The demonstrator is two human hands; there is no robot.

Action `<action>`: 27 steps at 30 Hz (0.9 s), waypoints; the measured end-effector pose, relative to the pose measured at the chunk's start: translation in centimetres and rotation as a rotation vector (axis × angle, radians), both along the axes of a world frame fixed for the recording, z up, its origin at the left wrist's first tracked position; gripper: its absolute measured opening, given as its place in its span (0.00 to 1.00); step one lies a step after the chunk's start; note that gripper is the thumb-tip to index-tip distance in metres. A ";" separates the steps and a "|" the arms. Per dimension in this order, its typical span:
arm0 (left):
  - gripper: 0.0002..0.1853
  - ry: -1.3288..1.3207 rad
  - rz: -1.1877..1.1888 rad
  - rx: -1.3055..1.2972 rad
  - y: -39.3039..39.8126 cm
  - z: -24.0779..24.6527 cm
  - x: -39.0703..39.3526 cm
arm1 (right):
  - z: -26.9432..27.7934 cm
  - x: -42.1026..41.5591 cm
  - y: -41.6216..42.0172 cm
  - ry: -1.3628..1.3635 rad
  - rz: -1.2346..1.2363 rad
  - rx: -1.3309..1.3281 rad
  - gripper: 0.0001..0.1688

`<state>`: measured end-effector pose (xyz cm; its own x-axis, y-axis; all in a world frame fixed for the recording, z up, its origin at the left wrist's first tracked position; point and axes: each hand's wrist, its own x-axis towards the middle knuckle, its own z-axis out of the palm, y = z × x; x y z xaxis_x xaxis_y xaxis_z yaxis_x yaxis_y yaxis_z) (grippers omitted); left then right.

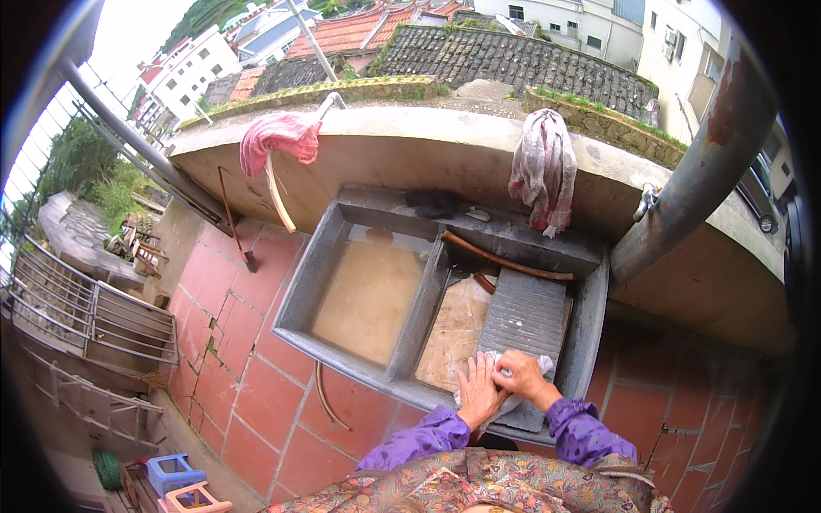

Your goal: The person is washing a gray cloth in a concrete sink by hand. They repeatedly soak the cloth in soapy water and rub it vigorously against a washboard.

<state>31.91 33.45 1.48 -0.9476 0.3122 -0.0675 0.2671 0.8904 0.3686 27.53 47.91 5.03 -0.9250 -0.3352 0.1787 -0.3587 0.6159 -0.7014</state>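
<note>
A wet white cloth (512, 405) is bunched on the lower part of a ribbed stone washboard (521, 314), which slopes inside the right basin of a grey stone sink (410, 343). My left hand (478, 390) holds the cloth down from the left, fingers stretched out over it. Against it, my right hand (527, 377) grips the cloth with curled fingers. Parts of the cloth show between and beyond both hands, while the rest is hidden under them. Cloudy water (365, 295) stands in the left basin.
A curved wooden stick (507, 258) lies across the right basin. Behind the sink, a pink cloth (279, 142) and a greyish cloth (545, 168) hang on the wall (417, 154). A rusty metal post (699, 173) stands at right. Small plastic stools (176, 474) sit lower left.
</note>
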 end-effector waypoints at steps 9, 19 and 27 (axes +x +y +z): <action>0.44 0.046 -0.075 0.023 0.8 2.0 -0.1 | -6.2 -9.6 -1.4 0.210 -0.370 0.153 0.08; 0.45 0.059 -0.039 -0.108 0.1 0.6 -0.8 | -1.5 2.5 -1.4 0.123 -0.133 0.073 0.13; 0.49 0.074 -0.052 0.043 0.5 2.0 -1.4 | -6.1 -7.9 -1.2 0.181 -0.495 0.093 0.11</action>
